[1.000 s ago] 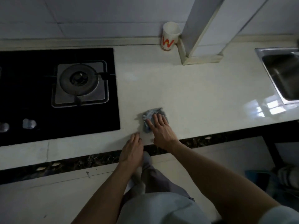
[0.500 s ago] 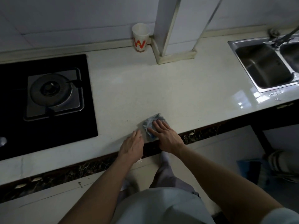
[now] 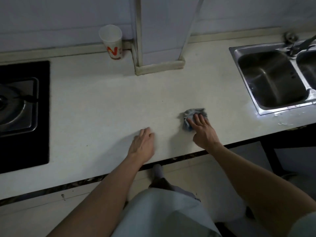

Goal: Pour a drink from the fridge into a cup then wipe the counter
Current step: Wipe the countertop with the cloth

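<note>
A crumpled grey-blue cloth point(image 3: 191, 114) lies on the white counter point(image 3: 106, 103), right of centre. My right hand point(image 3: 203, 129) presses down on the cloth with straight, spread fingers. My left hand point(image 3: 142, 144) rests flat on the bare counter to the left of the cloth, apart from it. A white paper cup point(image 3: 112, 42) with a red and orange mark stands upright at the back, against the wall and beside a white column. I cannot see inside the cup.
A black gas hob point(image 3: 22, 106) with a metal burner fills the left end of the counter. A steel sink point(image 3: 273, 79) with a tap is at the right. The white column point(image 3: 160, 35) stands at the back centre. The counter's front edge runs just below my hands.
My right hand has slid the cloth to the right, toward the sink. The two hands are now farther apart. The view has shifted right as well.
</note>
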Tool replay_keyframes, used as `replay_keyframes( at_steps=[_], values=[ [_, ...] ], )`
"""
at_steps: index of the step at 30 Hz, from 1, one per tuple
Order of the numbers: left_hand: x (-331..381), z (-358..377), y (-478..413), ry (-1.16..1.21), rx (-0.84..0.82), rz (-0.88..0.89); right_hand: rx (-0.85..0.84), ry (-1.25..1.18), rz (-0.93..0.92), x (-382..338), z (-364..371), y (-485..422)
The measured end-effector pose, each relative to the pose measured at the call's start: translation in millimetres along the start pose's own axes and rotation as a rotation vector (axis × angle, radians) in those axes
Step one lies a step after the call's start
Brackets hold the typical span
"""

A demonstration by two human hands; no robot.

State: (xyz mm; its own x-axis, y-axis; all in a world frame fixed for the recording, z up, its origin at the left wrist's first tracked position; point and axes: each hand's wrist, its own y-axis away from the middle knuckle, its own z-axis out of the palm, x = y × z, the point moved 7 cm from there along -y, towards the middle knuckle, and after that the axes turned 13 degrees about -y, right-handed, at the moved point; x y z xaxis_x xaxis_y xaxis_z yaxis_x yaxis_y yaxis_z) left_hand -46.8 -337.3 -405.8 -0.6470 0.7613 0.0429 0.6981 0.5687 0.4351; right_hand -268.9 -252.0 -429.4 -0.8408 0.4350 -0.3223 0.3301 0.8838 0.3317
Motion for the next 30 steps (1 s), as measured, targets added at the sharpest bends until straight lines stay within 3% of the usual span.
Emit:
replay_keyframes(
  at_steps=[5, 11, 16, 21, 25, 30],
  values=[
    [10, 4, -13, -0.008, -0.066, -0.112, 0.049, -0.008, 0.108, 37, -33, -45],
    [5, 1, -10, 0.054, -0.081, -0.063, 0.036, -0.102, 0.206, 0, -46, -118],
    [4, 12, -3, 0.08, -0.146, -0.049, -0.076, -0.124, -0.013, -92, -25, -135],
    [2, 12, -1, 0.143, -0.09, -0.082, -0.195, -0.093, -0.307, -168, 7, -115],
    [5, 17, 2, 0.171, -0.118, -0.102, -0.173, -0.089, -0.444, -160, 9, -93],
    [6, 10, 4, 0.149, -0.072, -0.088, -0.019, -0.131, -0.447, -98, -10, -69]
  ],
)
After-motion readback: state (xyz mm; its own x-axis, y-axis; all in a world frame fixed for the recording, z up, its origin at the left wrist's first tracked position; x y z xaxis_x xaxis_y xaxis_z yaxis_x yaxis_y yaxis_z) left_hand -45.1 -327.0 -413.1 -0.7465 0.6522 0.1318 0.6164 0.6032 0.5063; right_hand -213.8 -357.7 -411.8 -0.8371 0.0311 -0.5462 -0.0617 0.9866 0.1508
